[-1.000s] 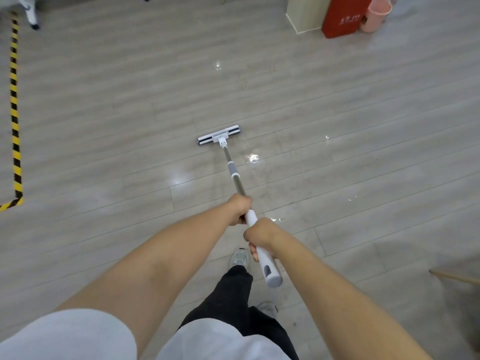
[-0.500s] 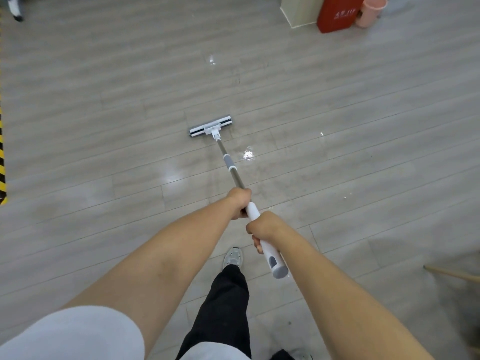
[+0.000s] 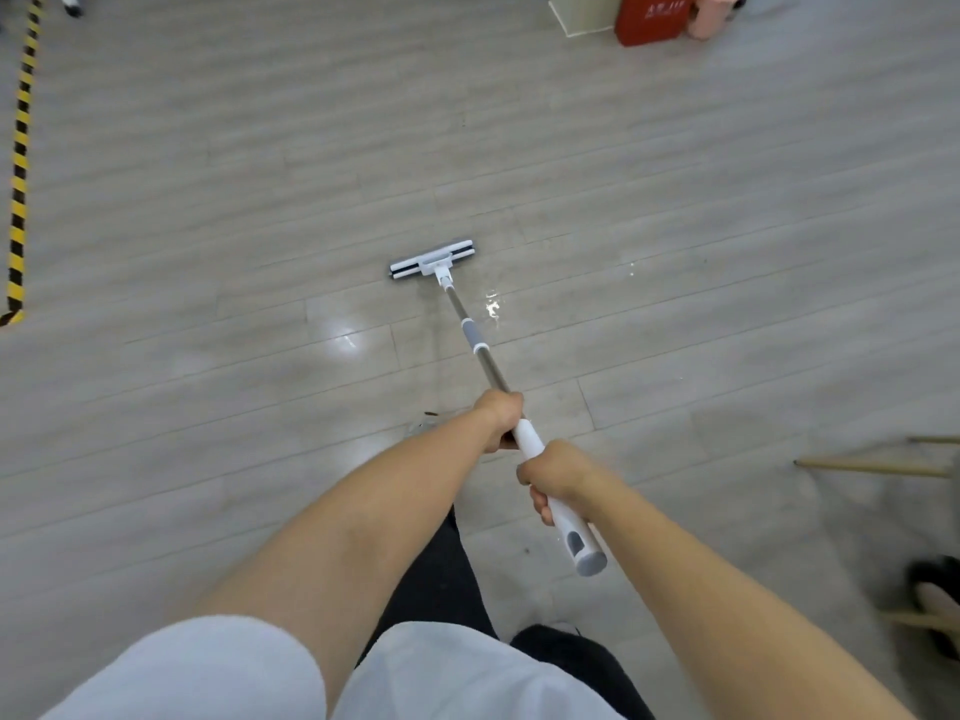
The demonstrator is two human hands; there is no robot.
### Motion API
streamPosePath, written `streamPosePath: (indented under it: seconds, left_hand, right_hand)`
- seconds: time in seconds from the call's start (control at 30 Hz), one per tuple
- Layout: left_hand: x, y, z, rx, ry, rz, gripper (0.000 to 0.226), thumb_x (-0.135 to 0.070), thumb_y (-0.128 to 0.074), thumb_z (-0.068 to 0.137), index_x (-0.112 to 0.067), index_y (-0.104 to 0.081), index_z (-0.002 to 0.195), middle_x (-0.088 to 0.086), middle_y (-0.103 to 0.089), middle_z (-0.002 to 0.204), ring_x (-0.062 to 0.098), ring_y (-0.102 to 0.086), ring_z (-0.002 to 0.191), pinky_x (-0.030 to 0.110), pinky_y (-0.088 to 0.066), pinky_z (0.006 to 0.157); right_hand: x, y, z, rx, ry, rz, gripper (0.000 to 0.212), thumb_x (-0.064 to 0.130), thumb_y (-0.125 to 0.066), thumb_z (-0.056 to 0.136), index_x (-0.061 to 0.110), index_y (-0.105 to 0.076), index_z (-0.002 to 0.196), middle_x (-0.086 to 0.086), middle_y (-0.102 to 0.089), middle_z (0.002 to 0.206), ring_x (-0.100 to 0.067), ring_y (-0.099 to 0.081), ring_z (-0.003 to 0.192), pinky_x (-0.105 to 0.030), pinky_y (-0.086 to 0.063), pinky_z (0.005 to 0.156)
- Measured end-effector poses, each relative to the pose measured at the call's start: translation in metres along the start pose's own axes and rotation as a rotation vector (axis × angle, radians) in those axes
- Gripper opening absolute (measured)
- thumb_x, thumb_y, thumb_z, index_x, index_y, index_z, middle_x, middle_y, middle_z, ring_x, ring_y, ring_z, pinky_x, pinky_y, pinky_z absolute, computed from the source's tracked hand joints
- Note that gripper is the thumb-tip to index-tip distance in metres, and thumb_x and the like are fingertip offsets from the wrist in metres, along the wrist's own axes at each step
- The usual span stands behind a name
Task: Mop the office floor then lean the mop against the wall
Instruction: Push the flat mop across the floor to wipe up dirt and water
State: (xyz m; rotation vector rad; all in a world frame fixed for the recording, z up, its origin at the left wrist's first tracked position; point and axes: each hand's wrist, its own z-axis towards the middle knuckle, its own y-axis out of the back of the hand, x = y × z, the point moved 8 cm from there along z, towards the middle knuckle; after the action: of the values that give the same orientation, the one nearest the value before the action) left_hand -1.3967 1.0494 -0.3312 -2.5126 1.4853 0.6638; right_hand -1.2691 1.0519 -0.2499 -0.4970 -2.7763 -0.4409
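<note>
Grey plank floor: wet sheen beside the mop head.
Red box, pink bucket: far beyond the mop, cut off by the frame edge, lettering illegible.
Mop: head flat on the floor, well ahead of both hands.
Left hand: clenched round the pole.
Right hand: just behind, grasping the white grip.

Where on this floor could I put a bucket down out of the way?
Bare boards lie between the striped tape and the mop head, and from the mop head up towards the red box. Crowded: top right, around that box, the pink bin and cream box; and the right edge, with wooden legs.
</note>
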Motion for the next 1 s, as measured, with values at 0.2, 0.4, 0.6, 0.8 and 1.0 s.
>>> streamPosePath:
  seconds: [0.2,0.4,0.6,0.8,1.0]
  left_hand:
    - [0.089,-0.064,-0.053,-0.007,0.055,0.011,0.028,-0.028,-0.045,0.103,-0.007,-0.051,0.121,0.008,-0.059,0.091,0.023,-0.062,0.076,0.036,-0.057,0.064]
    - [0.096,-0.065,-0.068,-0.04,0.036,0.025,0.031,-0.025,-0.045,0.101,-0.005,-0.051,0.125,0.009,-0.058,0.09,0.025,-0.061,0.075,0.041,-0.061,0.07]
    - [0.087,-0.05,-0.054,-0.046,0.019,0.039,0.024,-0.021,-0.041,0.103,-0.004,-0.05,0.117,0.011,-0.055,0.081,0.023,-0.058,0.065,0.033,-0.053,0.054]
    - [0.043,-0.022,-0.03,-0.035,0.004,0.009,0.019,-0.019,-0.043,0.103,-0.004,-0.051,0.111,0.01,-0.055,0.08,0.023,-0.057,0.066,0.034,-0.053,0.055]
    - [0.012,-0.005,-0.002,-0.044,-0.005,-0.011,0.015,-0.018,-0.043,0.103,-0.004,-0.05,0.104,0.01,-0.055,0.079,0.023,-0.056,0.066,0.035,-0.052,0.055]
  right_hand:
    - [-0.112,-0.008,-0.045,0.034,-0.038,0.019,0.023,0.007,-0.053,0.091,0.0,-0.052,0.114,-0.01,-0.057,0.061,-0.019,-0.052,0.042,-0.029,-0.05,0.047]
    - [-0.125,-0.016,-0.052,0.05,-0.035,0.072,0.014,0.008,-0.054,0.089,-0.001,-0.055,0.099,-0.01,-0.058,0.057,-0.023,-0.053,0.044,-0.034,-0.053,0.054]
    - [-0.11,-0.026,-0.042,0.059,-0.076,0.073,0.014,0.007,-0.052,0.089,-0.001,-0.054,0.101,-0.011,-0.056,0.057,-0.025,-0.052,0.046,-0.035,-0.052,0.053]
    - [-0.051,-0.015,-0.029,0.062,-0.035,0.059,0.005,0.004,-0.05,0.091,0.001,-0.052,0.095,-0.01,-0.054,0.056,-0.021,-0.049,0.038,-0.028,-0.048,0.045]
    - [-0.016,-0.01,-0.002,0.039,-0.027,0.078,0.012,0.001,-0.047,0.089,0.0,-0.052,0.1,-0.009,-0.053,0.05,-0.022,-0.049,0.038,-0.032,-0.05,0.049]
